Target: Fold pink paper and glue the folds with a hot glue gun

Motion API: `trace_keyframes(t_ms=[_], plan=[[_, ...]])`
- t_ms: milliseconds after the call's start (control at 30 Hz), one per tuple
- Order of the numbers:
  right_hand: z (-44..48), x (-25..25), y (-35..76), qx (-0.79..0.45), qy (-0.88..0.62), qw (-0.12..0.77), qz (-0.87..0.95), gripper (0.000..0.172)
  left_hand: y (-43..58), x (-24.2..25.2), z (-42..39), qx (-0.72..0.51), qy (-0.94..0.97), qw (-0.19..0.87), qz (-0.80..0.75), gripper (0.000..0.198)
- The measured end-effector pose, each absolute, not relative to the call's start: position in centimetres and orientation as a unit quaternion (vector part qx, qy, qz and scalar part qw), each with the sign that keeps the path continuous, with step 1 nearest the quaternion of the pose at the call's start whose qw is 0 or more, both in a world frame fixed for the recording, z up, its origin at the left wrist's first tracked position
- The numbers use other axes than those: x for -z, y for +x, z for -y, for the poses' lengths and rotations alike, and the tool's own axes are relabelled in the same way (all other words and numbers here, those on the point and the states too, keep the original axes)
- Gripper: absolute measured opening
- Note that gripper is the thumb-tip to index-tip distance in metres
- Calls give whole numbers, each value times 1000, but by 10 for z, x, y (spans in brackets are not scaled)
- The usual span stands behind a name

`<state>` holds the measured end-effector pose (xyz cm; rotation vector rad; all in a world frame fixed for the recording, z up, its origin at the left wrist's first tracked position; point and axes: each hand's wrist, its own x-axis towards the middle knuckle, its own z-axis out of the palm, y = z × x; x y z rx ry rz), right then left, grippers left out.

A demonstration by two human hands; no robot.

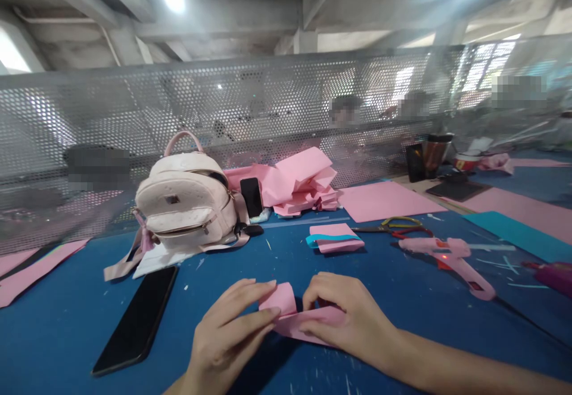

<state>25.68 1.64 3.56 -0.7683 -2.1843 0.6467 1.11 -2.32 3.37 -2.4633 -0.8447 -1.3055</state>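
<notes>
Left hand (pixel 236 323) and right hand (pixel 342 305) are gripping a curled pink paper strip (pixel 292 323) between them | folding appearing partial, no fastening showing | beyond right hand, pink plastic glue gun (pixel 447 251) lying unheld | beyond both hands, blue-banded, folded pink paper packet (pixel 336 239) looking further along

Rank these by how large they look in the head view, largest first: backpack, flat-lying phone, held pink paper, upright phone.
1. Backpack
2. Flat-lying phone and held pink paper: unranked, since fingers hide part of the paper
3. Upright phone
</notes>
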Motion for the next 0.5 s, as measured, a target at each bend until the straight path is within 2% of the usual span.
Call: trace_keyframes(t_ms=[200, 367, 500], plan=[[-18, -38, 257, -234, -269, 375, 856, 22, 11, -32, 24, 454, -836, 107, 290, 16], [-16, -43, 256, -227, -274, 344, 869, 17, 10, -32, 24, 446, -841, 96, 291, 17], [-16, -41, 253, -259, -260, 355, 860, 13, 10, -33, 25, 447, -840, 98, 293, 18]])
